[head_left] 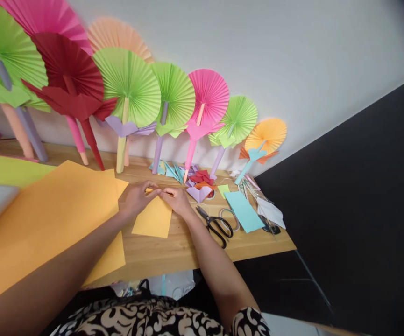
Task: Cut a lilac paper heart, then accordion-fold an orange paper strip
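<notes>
A small orange sheet of paper lies on the wooden table in front of me. My left hand pinches its far edge near the left corner, thumb and fingers pressed together. Beside it, almost touching, my right hand pinches the same far edge at the right. The edge between my fingertips is partly hidden, so I cannot tell how far it is folded. Large orange sheets are spread to the left, partly under my left forearm. Black-handled scissors rest to the right of my right hand.
Several pleated paper fans, such as a pink one, lean against the wall behind. Folded paper pieces lie at the table's back. A roll of tape and a light blue sheet are near the table's right edge.
</notes>
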The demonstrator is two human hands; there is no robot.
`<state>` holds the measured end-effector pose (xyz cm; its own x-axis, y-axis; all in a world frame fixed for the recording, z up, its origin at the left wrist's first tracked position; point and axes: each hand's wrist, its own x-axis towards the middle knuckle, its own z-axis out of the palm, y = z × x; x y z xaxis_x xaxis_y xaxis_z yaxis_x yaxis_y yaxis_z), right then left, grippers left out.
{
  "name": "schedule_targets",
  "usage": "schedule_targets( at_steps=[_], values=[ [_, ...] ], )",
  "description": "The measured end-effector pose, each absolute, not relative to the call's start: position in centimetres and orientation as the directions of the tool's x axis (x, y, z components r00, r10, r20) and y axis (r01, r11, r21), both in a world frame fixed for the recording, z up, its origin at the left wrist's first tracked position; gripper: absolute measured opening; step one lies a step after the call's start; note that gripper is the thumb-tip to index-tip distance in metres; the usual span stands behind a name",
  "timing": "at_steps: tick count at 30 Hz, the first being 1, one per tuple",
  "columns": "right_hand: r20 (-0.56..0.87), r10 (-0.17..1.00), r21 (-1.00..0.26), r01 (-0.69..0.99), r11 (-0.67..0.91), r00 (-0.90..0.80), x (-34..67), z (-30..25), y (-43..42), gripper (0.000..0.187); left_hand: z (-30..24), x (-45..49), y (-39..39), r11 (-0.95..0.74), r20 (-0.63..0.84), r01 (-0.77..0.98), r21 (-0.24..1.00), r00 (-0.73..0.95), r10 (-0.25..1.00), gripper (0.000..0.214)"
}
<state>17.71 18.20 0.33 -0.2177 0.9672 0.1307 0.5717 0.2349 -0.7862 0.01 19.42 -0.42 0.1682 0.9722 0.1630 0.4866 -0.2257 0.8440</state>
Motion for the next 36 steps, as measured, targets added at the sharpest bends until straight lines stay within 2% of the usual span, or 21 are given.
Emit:
schedule_targets(
  at_steps=[4, 12, 21, 23, 25, 27, 29, 30, 32, 34, 36],
  values=[
    [0.149, 0.966, -0.813, 0.530, 0.241, -0.211, 17.6, 0.1, 17.9, 0.038, 0.2, -0.1, 19.0, -0.172, 0.115, 0.499, 0.849, 0.143, 0.983, 0.030],
    [0.166, 0.968, -0.796, 0.553, 0.246, -0.191, 17.4, -0.5, 17.6, 0.022, 0.4, -0.1, 18.8, -0.166, 0.111, 0.497, 0.851, 0.139, 0.984, 0.038],
    [0.221, 0.960, -0.791, 0.544, 0.279, -0.171, 17.9, -1.1, 18.1, 0.022, 1.3, 0.5, 19.8, -0.150, 0.081, 0.656, 0.739, 0.135, 0.988, 0.018],
    [0.243, 0.955, -0.799, 0.524, 0.296, -0.169, 17.8, -1.2, 18.1, 0.023, 1.9, 1.0, 19.3, -0.164, 0.117, 0.680, 0.714, 0.114, 0.986, 0.014],
    [0.266, 0.950, -0.806, 0.503, 0.311, -0.162, 17.9, -1.1, 18.0, 0.026, 2.7, 1.7, 18.0, -0.201, 0.214, 0.693, 0.692, 0.069, 0.974, 0.010],
    [0.287, 0.946, -0.812, 0.485, 0.323, -0.149, 18.0, -0.9, 17.9, 0.028, 3.7, 2.7, 15.8, -0.254, 0.323, 0.694, 0.674, 0.033, 0.946, 0.021],
    [0.304, 0.943, -0.816, 0.473, 0.332, -0.137, 18.0, -0.8, 17.8, 0.029, 4.8, 3.4, 13.1, -0.332, 0.408, 0.646, 0.688, 0.034, 0.912, 0.019],
    [0.312, 0.941, -0.816, 0.470, 0.335, -0.130, 18.0, -0.7, 17.8, 0.029, 5.4, 3.5, 11.7, -0.417, 0.463, 0.540, 0.731, 0.055, 0.885, 0.017],
    [0.326, 0.938, -0.813, 0.472, 0.340, -0.115, 18.0, -0.7, 17.7, 0.029, 6.3, 2.9, 9.1, -0.517, 0.467, 0.209, 0.830, 0.247, 0.849, 0.017],
    [0.335, 0.936, -0.807, 0.480, 0.344, -0.107, 18.0, -0.6, 17.6, 0.029, 6.5, 1.2, 6.8, -0.336, 0.324, -0.091, 0.937, 0.582, 0.746, 0.015],
    [0.337, 0.935, -0.800, 0.489, 0.347, -0.112, 17.9, -0.4, 17.5, 0.029, 5.5, -1.4, 4.7, -0.077, 0.188, -0.172, 0.982, 0.858, 0.477, 0.023]
  ],
)
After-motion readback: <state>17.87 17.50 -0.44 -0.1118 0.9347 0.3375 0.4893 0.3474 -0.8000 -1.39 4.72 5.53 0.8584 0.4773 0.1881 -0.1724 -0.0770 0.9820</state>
